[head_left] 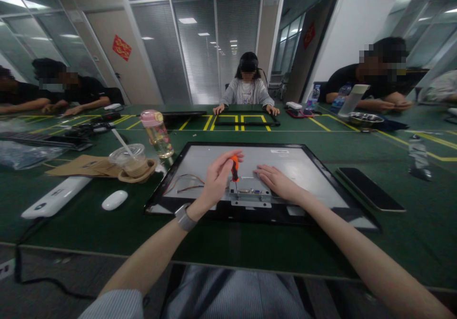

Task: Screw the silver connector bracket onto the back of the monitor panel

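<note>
On the green table, in the head view, a screen panel lies flat before the person. Its white label is too small to read; gold writing on the red sign behind is likewise illegible. The left hand has thumb and fingers clamped on the orange and black screwdriver, held nearly upright at the metal box on the panel; tip contact cannot be confirmed. The right hand rests palm down beside the box, fingers extended, holding nothing.
</note>
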A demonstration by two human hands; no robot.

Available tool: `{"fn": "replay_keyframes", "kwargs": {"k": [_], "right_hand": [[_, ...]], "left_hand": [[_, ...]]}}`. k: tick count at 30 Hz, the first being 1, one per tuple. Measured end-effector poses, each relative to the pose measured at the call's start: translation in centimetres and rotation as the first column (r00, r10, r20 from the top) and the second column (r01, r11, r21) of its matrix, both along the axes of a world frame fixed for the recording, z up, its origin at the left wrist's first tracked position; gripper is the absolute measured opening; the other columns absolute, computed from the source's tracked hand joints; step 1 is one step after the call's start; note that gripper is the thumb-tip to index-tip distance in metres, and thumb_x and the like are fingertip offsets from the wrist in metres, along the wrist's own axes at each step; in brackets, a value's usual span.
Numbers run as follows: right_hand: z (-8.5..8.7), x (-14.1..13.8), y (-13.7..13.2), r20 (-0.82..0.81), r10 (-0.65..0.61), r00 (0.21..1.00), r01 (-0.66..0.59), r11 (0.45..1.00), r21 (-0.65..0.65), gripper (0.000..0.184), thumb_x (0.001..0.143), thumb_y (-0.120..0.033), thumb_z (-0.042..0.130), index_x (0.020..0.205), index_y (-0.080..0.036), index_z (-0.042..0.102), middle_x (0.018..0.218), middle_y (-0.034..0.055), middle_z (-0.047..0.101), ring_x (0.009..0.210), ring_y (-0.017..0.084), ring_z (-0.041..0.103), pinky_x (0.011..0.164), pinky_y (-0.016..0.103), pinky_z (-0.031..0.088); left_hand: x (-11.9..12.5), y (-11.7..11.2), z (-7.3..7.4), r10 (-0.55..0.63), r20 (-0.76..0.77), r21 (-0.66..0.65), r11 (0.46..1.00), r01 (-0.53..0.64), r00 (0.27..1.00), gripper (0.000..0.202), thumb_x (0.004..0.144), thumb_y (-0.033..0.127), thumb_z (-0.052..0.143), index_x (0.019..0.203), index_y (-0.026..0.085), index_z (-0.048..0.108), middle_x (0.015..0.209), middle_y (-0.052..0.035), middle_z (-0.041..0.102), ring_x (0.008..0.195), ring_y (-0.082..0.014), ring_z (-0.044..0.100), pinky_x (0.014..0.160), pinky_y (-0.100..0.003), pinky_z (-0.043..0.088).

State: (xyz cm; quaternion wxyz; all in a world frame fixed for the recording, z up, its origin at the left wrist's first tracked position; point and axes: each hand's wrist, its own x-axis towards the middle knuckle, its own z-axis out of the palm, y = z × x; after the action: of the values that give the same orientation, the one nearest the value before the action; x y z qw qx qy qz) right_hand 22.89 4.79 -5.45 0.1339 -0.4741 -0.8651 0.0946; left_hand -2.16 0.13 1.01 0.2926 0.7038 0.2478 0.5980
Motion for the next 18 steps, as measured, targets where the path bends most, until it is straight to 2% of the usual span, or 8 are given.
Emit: {"fn": "replay_keyframes", "kwargs": {"k": [6, 10, 12, 15, 18], "right_hand": [[-0.03, 0.02, -0.03, -0.010, -0.004, 1.000, 0.004, 1.000, 0.003, 0.057, 0.107, -0.044, 0.023, 0.143, -0.019, 0.059, 0.155, 0.0156, 0.052, 0.147, 0.031, 0.043, 0.120, 0.059, 0.031], [0.11, -0.09, -0.11, 0.005, -0.008, 1.000, 0.008, 1.000, -0.003, 0.058, 0.107, -0.044, 0.021, 0.144, -0.018, 0.058, 0.156, 0.0156, 0.051, 0.148, 0.030, 0.042, 0.121, 0.058, 0.030], [0.20, -0.15, -0.16, 0.014, -0.009, 1.000, 0.009, 1.000, -0.011, 0.059, 0.107, -0.044, 0.020, 0.145, -0.017, 0.057, 0.157, 0.0162, 0.049, 0.149, 0.030, 0.040, 0.121, 0.057, 0.029], [0.29, -0.20, -0.21, 0.021, -0.012, 1.000, 0.013, 1.000, -0.028, 0.059, 0.107, -0.043, 0.020, 0.145, -0.015, 0.056, 0.158, 0.0175, 0.048, 0.150, 0.031, 0.039, 0.122, 0.058, 0.028], [0.28, -0.20, -0.19, 0.017, -0.011, 1.000, 0.012, 1.000, -0.028, 0.058, 0.107, -0.043, 0.022, 0.146, -0.016, 0.056, 0.158, 0.0169, 0.048, 0.149, 0.032, 0.040, 0.121, 0.059, 0.028]], "left_hand": [[-0.15, 0.23, -0.27, 0.155, -0.024, 0.093, 0.984, -0.152, 0.988, 0.016, 0.094, 0.032, 0.065, 0.105, 0.025, 0.076, 0.089, -0.0040, 0.062, 0.087, -0.0177, 0.059, 0.084, -0.035, 0.052], [-0.18, -0.07, -0.11, 0.124, -0.044, 0.071, 0.990, -0.121, 0.991, 0.029, 0.103, 0.031, 0.048, 0.116, 0.027, 0.074, 0.118, -0.0088, 0.063, 0.109, -0.0201, 0.060, 0.095, -0.037, 0.051], [-0.13, -0.17, 0.01, 0.067, -0.039, 0.047, 0.997, -0.065, 0.997, 0.033, 0.105, 0.030, 0.043, 0.122, 0.026, 0.070, 0.121, -0.0093, 0.064, 0.111, -0.0199, 0.062, 0.097, -0.037, 0.051], [-0.03, -0.13, 0.09, 0.013, -0.018, 0.020, 1.000, -0.012, 1.000, 0.030, 0.103, 0.030, 0.048, 0.125, 0.024, 0.068, 0.105, -0.0072, 0.068, 0.097, -0.0181, 0.065, 0.088, -0.035, 0.053], [0.09, 0.02, 0.01, 0.092, 0.003, 0.065, 0.994, -0.092, 0.996, 0.017, 0.094, 0.030, 0.065, 0.107, 0.024, 0.074, 0.091, -0.0030, 0.063, 0.085, -0.0160, 0.061, 0.082, -0.033, 0.052]]}}
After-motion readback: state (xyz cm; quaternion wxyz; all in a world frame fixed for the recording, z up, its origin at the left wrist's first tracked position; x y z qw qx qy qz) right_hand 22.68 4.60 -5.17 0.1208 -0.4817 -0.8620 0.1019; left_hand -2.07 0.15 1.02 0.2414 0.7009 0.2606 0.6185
